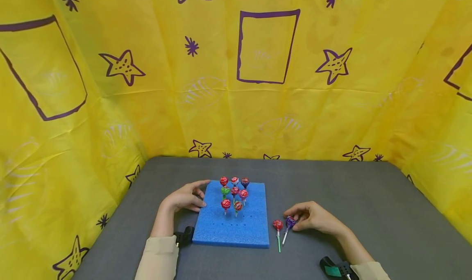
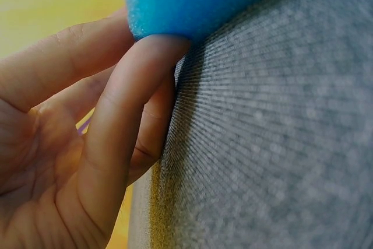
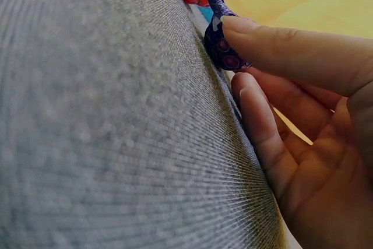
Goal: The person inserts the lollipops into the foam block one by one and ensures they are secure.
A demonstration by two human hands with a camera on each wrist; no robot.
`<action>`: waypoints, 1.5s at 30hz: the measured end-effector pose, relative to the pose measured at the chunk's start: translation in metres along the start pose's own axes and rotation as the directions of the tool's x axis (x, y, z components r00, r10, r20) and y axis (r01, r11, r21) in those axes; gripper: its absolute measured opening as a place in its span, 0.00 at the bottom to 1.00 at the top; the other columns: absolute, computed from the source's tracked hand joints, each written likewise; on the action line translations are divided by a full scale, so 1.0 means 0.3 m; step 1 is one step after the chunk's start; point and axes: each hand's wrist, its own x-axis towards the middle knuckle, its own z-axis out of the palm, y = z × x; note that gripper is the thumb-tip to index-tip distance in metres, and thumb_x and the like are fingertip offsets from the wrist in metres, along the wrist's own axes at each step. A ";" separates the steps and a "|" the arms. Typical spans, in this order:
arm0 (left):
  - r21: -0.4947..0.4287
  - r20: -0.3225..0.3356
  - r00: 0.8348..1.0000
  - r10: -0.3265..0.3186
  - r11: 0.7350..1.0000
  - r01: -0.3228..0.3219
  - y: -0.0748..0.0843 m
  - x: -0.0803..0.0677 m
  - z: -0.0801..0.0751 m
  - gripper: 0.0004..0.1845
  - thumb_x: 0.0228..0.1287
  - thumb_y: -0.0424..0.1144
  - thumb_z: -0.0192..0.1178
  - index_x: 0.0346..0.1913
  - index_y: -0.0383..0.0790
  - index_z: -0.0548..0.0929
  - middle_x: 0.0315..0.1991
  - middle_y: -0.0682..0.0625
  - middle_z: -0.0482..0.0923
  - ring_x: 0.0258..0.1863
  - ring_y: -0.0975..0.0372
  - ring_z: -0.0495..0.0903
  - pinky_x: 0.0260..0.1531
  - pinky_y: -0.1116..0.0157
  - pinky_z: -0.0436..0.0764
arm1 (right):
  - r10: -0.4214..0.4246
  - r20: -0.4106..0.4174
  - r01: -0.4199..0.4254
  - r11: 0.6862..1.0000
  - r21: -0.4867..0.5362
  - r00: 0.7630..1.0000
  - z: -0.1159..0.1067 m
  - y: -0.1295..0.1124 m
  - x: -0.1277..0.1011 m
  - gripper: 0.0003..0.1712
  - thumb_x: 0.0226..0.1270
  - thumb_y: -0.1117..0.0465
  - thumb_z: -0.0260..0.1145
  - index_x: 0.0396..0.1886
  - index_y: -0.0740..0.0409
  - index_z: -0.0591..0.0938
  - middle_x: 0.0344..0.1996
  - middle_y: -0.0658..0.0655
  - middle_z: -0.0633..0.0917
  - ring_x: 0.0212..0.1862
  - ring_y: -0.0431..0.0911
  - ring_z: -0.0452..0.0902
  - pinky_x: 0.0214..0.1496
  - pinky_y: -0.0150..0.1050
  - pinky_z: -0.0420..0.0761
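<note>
Right hand (image 1: 317,220) at the purple lollipop (image 1: 290,221), lying on the grey table (image 1: 368,214) at about 4 o'clock from the blue foam (image 1: 236,226), just off its right edge. Fingertips (image 3: 245,33) touching the wrapped head; wrist view shows one fingertip on top of the wrapper, others curled just beside, so contact rather than a closed pinch. Thumb hidden, so cannot tell whether closed on it.

Red lollipop (image 1: 277,224) lying just at 9 o'clock of the purple one, sticks nearly parallel. Best to pinch low on the head or at the stick's top, lifting straight up to avoid dragging the red neighbour.

Left hand (image 1: 186,198) resting against the foam's left edge near its far corner, fingers relaxed and touching the side, nothing gripped. Worth keeping there as a brace.

Eight lollipops (image 1: 233,193) upright in the far half of the foam; empty holes at 6 o'clock of them, nearer the person. Stick to go in vertical, clear of standing heads.
</note>
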 end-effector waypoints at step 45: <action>-0.012 0.002 1.000 0.015 1.000 -0.015 -0.006 0.004 -0.002 0.44 0.55 0.27 0.69 0.75 0.42 0.62 0.39 0.43 0.72 0.29 0.59 0.80 0.30 0.62 0.88 | -0.033 -0.265 0.051 0.997 0.060 0.964 0.042 -0.101 0.093 0.23 0.56 0.66 0.74 0.51 0.72 0.82 0.42 0.61 0.88 0.41 0.35 0.84 0.44 0.29 0.86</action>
